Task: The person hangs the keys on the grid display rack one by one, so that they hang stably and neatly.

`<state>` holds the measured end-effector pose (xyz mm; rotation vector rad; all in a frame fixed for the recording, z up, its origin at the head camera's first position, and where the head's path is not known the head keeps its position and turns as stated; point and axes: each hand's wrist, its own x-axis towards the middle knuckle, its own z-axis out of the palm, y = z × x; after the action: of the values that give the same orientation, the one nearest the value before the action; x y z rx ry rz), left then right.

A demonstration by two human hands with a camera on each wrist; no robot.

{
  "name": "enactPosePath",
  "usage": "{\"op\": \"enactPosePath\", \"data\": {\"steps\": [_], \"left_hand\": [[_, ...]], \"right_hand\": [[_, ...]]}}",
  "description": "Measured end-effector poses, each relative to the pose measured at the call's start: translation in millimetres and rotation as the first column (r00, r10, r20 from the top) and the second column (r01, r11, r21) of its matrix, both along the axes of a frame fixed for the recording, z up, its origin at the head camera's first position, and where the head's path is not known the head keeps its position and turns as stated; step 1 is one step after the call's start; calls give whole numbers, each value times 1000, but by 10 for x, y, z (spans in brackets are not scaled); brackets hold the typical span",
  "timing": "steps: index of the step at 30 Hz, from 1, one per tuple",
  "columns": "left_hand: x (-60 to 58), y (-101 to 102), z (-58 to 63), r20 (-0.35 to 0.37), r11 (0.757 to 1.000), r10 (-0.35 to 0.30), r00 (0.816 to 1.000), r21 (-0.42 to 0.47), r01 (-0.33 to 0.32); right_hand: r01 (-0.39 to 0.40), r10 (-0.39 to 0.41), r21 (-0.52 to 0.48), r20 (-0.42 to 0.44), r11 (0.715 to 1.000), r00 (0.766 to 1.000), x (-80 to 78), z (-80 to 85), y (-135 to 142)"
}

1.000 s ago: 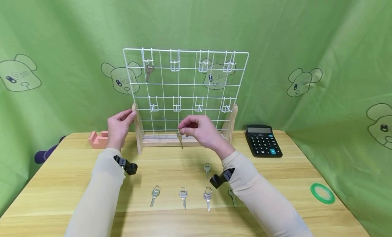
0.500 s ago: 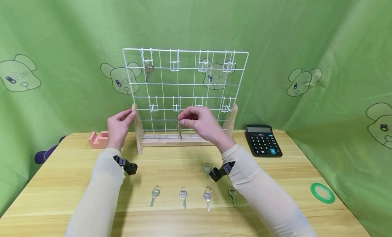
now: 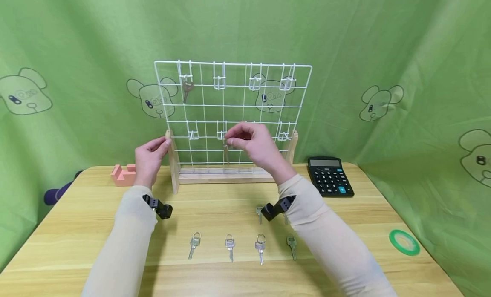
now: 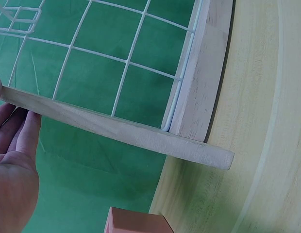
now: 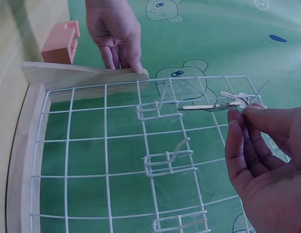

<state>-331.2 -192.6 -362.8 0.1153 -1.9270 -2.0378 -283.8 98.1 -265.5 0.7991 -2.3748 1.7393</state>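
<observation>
A white wire grid rack [image 3: 234, 105] stands on wooden feet at the back of the table. My left hand [image 3: 163, 144] holds the top of its left wooden post [image 3: 173, 165], and its fingers lie along the post [image 4: 116, 128] in the left wrist view. My right hand [image 3: 229, 141] pinches the ring end of a silver key [image 3: 226, 154] [image 5: 216, 106], which hangs just in front of the second hook [image 3: 221, 135] of the lower row. Another key [image 3: 186, 90] hangs from the top-left hook.
Several loose keys lie on the table near me, among them one [image 3: 194, 244] at the left and one [image 3: 291, 245] at the right. A black calculator [image 3: 330, 175] sits right of the rack, a green tape roll [image 3: 403, 241] at the far right, a pink block [image 3: 122, 174] at the left.
My right hand has lifted the key from near the rack's base up to the lower row of hooks. The left hand has stayed on the post.
</observation>
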Motion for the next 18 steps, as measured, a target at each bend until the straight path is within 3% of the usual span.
{"op": "enactPosePath", "data": {"steps": [18], "left_hand": [[5, 6, 2, 11, 1000, -12, 1000, -11, 12]], "right_hand": [[38, -40, -38, -40, 999, 998, -40, 243, -25]]}}
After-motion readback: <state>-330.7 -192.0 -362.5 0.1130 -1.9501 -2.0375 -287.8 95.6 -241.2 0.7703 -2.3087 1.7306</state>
